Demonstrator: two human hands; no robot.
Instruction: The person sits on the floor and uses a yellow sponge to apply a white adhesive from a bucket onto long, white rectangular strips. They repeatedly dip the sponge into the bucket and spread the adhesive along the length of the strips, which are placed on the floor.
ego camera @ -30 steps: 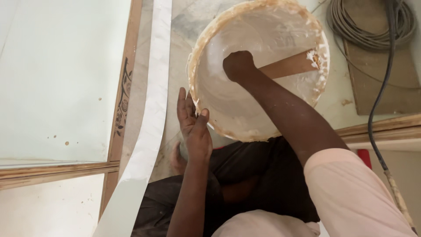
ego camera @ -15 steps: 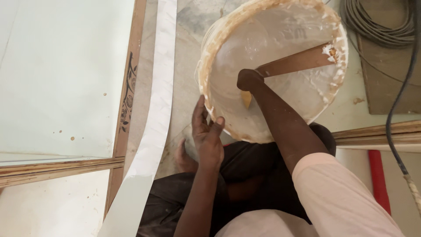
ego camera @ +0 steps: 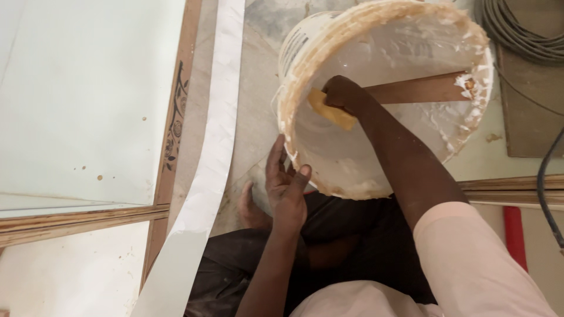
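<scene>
Lap and foot: the person is sitting or crouching in dark clothing; a bare foot [ego camera: 254, 206] is showing just left of the left wrist, on the floor.
Left hand [ego camera: 285, 186]: fingers are curling loosely over the near rim of the bucket [ego camera: 329, 170], thumb pressing outside the wall; it is gripping the rim, steadying the tilted pail.
Right hand [ego camera: 343, 94]: it is reaching inside the bucket, closed around a yellow scraper [ego camera: 330, 110], blade lying against the inner wall.
Bucket position: it is tilting mouth-up toward the camera, near edge against the lap, inside smeared with white paste.
Wooden stick [ego camera: 420, 90]: it is lying across the inside, far end resting on the right rim.
Risk 1: the rim is crusted and probably slick; the left grip may be slipping, and the pail could roll off the lap.
Risk 2: a hard scrape could be knocking the stick off the rim, flicking paste onto the white strip [ego camera: 205, 176] or the pale panel [ego camera: 76, 100].
Risk 3: the cable coil [ego camera: 517, 29] is lying close behind; a tipped pail could foul it.
Hidden: the right fingertips and scraper edge are hard to make out; paste depth cannot be told; the bucket's base is out of sight.
</scene>
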